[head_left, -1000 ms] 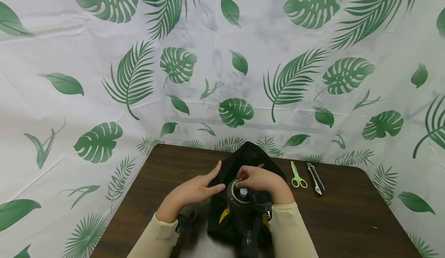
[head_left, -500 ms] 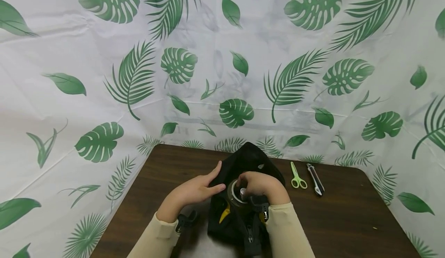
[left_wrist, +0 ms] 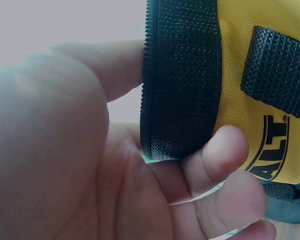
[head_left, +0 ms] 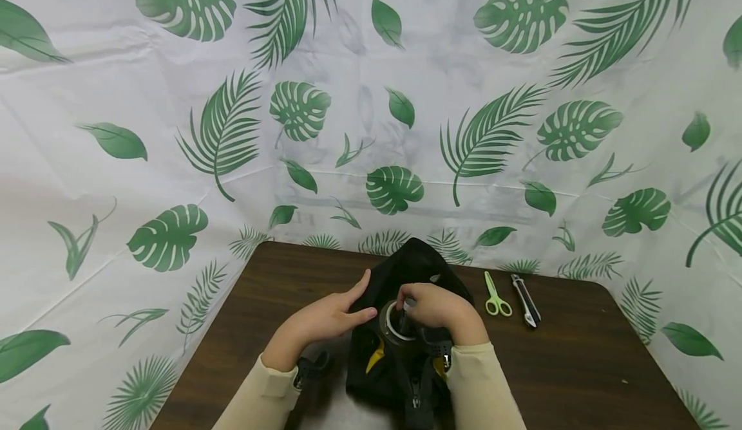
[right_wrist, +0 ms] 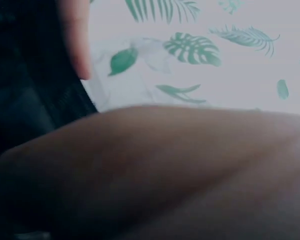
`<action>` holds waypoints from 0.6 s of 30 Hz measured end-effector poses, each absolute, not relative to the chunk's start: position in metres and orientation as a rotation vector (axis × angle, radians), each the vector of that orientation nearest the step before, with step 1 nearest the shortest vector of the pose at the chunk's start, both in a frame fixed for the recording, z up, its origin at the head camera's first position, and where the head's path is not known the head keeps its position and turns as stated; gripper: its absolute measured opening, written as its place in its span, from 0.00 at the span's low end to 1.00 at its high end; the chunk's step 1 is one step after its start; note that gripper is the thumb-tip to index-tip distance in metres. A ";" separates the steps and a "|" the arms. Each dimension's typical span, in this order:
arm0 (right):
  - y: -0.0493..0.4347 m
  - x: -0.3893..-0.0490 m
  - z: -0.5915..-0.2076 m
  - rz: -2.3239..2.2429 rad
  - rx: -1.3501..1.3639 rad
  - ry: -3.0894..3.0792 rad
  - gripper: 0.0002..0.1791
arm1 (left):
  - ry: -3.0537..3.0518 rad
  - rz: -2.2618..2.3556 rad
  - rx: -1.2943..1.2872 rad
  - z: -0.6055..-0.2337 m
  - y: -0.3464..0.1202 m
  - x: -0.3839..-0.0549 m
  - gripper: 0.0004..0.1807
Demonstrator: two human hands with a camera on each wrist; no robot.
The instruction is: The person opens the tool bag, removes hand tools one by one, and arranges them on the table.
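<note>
A black and yellow tool bag (head_left: 375, 358) stands upright and unzipped on the table. My left hand (head_left: 324, 319) grips its left rim; the left wrist view has the thumb behind the zip edge (left_wrist: 149, 75) and curled fingers on the yellow side. At the bag's mouth sits a brownish ring (head_left: 387, 330) with a pale inner rim. My right hand (head_left: 437, 308) reaches over this ring, fingers bent down, pinching a dark rod with a silver top (head_left: 410, 302). The rod's lower part is hidden in the ring. In the right wrist view, a blurred hand (right_wrist: 155, 165) covers most of the frame.
Green-handled scissors (head_left: 496, 302) lie on the dark wooden table (head_left: 580, 359), right of the bag. Beside them is a black and silver utility knife (head_left: 525, 300). Leaf-printed cloth (head_left: 371, 127) hangs behind and around the table. A black strap (head_left: 416, 385) hangs at the bag's front.
A red thing in my right fingers went down into the ring and no longer shows. The silver top then rose up against these fingers. My left hand stayed on the rim.
</note>
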State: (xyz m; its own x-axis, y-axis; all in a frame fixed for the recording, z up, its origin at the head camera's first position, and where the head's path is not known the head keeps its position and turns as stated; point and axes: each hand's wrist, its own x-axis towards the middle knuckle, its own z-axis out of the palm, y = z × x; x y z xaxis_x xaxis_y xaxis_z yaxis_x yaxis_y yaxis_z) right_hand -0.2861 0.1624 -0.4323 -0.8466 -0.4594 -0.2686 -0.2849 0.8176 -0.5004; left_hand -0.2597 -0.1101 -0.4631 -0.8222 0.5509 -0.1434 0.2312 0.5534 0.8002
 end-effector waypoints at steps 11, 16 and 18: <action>0.185 -0.273 -0.411 -0.922 -0.547 2.756 0.08 | 2.427 1.143 0.660 -0.464 -0.107 -0.264 0.48; 0.196 -0.264 -0.408 -1.048 -0.659 2.925 0.06 | 2.433 1.130 0.640 -0.464 -0.107 -0.264 0.49; 0.199 -0.259 -0.410 -1.129 -0.756 2.988 0.05 | 2.423 1.130 0.640 -0.465 -0.108 -0.263 0.50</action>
State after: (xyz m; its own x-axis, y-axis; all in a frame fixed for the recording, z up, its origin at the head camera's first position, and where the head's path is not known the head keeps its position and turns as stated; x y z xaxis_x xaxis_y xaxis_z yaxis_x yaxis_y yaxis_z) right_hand -0.2590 0.1994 -0.4097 -0.8844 -0.3690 0.2858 -0.4658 0.6590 -0.5905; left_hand -0.2631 -0.1084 -0.4651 -0.8197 0.5519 -0.1530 0.2374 0.5705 0.7862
